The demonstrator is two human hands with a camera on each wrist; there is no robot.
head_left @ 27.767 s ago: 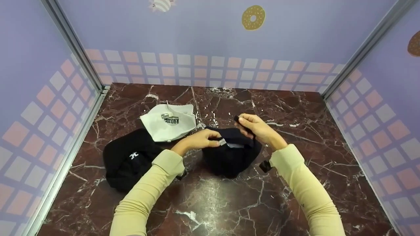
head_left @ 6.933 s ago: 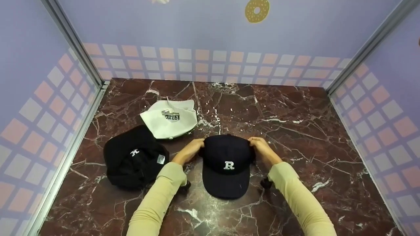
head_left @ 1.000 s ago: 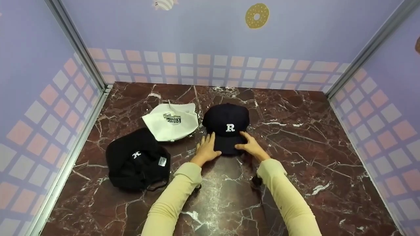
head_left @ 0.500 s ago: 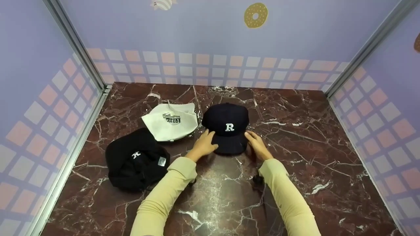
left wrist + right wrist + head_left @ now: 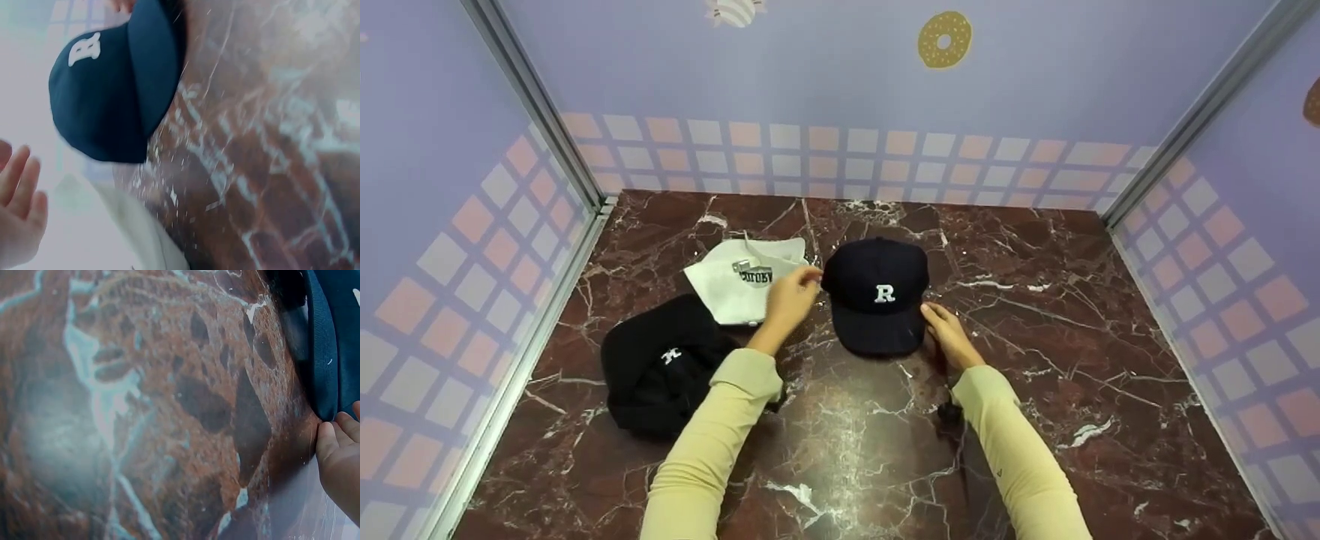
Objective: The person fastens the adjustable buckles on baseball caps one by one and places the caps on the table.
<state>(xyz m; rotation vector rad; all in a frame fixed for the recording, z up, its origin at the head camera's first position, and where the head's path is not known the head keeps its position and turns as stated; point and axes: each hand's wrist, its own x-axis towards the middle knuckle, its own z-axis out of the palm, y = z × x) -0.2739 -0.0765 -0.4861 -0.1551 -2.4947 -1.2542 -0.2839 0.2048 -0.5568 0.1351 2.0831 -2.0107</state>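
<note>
A navy baseball cap [image 5: 881, 274] with a white R stands crown up on the marbled surface, its brim toward me. My left hand [image 5: 791, 300] is at the cap's left side, over the white cap's edge. In the left wrist view its loosely bent fingers [image 5: 21, 185] hold nothing and are apart from the navy cap. My right hand [image 5: 952, 334] touches the right edge of the brim with its fingertips [image 5: 343, 422]. The white cap [image 5: 735, 296] lies upside down at left, partly behind my left hand.
A black cap [image 5: 660, 367] with a small white emblem lies turned over at front left, partly covered by my left forearm. Purple checked walls [image 5: 847, 90] enclose the dark red marbled surface [image 5: 1035, 300] at the back and both sides.
My left hand has left the brim and moved up and left to the side of the crown. My right hand has shifted from over the brim to its right edge. The navy cap stays in place.
</note>
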